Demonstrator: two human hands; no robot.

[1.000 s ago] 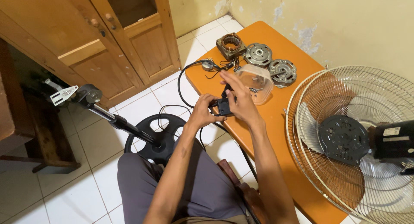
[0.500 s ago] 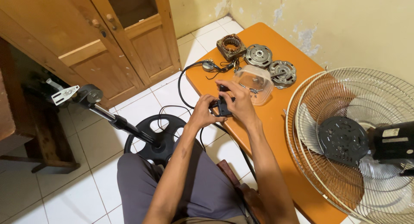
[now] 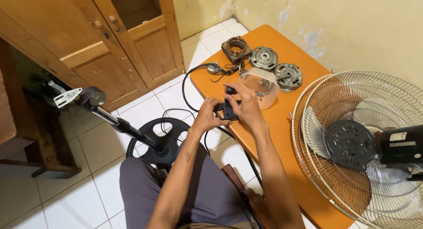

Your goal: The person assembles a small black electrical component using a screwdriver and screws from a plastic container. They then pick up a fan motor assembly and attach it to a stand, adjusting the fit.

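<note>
Black plastic switch part [image 3: 227, 109] held over the near edge of the orange bench [image 3: 282, 123], left hand [image 3: 208, 117] and right hand [image 3: 246, 106] both closed on it from either side. Its black cable [image 3: 187, 86] loops to the tiled floor. Just beyond lie a clear plastic container [image 3: 263, 84], a copper-wound stator [image 3: 236, 49] and two metal motor covers [image 3: 264, 58]. A fan guard [image 3: 352, 145] rests at right.

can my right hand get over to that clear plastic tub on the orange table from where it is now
Probably yes. The right hand sits beside the clear plastic tub with nothing between them, but it holds a small black part together with the left hand.
</note>
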